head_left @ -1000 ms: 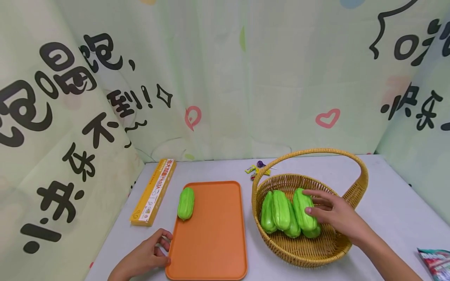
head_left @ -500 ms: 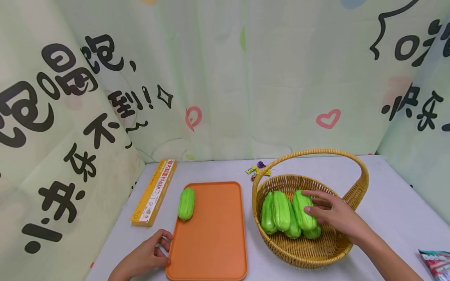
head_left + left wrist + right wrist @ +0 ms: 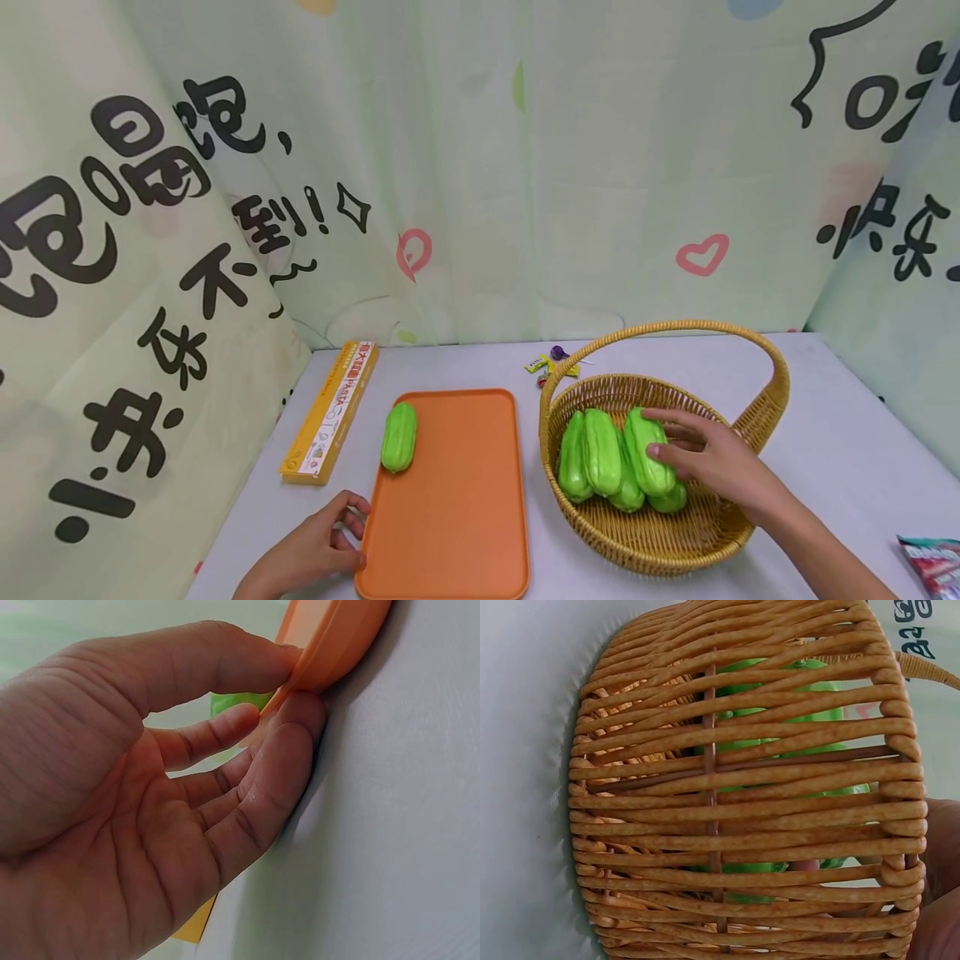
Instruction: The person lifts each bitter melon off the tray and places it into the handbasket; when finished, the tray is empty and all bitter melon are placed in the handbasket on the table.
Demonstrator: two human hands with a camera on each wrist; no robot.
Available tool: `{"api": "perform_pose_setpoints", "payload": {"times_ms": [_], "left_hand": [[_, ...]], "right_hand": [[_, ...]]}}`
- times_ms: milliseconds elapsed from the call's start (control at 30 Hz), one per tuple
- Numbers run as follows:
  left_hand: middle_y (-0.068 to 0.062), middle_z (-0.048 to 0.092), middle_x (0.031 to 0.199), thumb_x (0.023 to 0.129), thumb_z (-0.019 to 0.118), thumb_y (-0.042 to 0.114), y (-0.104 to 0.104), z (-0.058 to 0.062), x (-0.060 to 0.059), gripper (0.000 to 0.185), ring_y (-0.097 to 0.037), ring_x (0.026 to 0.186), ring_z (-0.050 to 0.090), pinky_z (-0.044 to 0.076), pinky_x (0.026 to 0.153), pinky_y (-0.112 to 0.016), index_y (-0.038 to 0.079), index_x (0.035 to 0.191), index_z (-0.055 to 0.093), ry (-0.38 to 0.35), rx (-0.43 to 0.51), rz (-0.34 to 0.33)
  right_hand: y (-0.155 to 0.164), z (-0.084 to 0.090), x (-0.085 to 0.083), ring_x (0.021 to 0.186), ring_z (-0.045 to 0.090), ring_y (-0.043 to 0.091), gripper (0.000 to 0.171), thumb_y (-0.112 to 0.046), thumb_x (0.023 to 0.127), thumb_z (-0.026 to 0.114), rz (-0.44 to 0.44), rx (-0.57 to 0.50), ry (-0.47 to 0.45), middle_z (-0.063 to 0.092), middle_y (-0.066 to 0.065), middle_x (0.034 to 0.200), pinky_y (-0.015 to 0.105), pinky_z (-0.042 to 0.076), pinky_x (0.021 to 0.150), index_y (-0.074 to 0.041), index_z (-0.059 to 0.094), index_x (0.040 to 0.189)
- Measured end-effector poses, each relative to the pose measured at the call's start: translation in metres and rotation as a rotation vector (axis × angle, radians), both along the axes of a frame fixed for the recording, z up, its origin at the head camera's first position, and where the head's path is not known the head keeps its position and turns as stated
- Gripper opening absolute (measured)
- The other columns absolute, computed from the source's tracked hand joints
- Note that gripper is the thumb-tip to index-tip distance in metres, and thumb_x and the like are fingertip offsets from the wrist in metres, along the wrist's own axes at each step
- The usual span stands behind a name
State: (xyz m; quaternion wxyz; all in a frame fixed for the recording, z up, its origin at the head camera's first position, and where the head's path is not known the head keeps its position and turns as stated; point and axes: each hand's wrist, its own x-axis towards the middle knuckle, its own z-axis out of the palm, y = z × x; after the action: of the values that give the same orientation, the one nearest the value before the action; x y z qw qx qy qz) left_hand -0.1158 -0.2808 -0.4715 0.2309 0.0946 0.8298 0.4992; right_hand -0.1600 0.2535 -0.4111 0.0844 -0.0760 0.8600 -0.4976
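My left hand [image 3: 318,542] pinches the left edge of an orange tray [image 3: 453,517] between thumb and fingers; the left wrist view shows the thumb over the rim and fingertips beneath it. A long, ridged, light green vegetable [image 3: 399,437] lies at the tray's upper left. Several more like it lie side by side in a wicker basket [image 3: 645,560]. Reaching over the basket's right side, my right hand [image 3: 708,454] holds the rightmost upper green vegetable [image 3: 648,454] between thumb and fingers. In the right wrist view, the basket wall [image 3: 742,780] hides most of the hand and vegetables.
The basket's tall handle [image 3: 675,326] arches above it. A yellow pasta box [image 3: 330,412] lies left of the tray. Small wrapped candies [image 3: 555,362] sit behind the basket. A shiny packet [image 3: 933,562] is at the right edge. Printed curtains surround the white table [image 3: 450,367].
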Motion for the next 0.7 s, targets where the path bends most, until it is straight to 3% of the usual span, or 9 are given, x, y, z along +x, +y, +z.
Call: {"api": "perform_pose_setpoints", "payload": {"times_ms": [700], "left_hand": [[-0.008,0.054,0.094,0.081,0.077,0.006,0.0021,0.004,0.0024,0.05,-0.025,0.078,0.059,0.048,0.067,-0.028,0.002,0.12,0.047,0.01,0.003,-0.001]], "right_hand": [[-0.0064,0.0014,0.0002,0.121,0.051,0.049,0.063,-0.046,0.091,0.069,-0.019,0.096,0.06,0.047,0.024,0.142,0.044,0.054,0.078,-0.015,0.052,0.143]]}}
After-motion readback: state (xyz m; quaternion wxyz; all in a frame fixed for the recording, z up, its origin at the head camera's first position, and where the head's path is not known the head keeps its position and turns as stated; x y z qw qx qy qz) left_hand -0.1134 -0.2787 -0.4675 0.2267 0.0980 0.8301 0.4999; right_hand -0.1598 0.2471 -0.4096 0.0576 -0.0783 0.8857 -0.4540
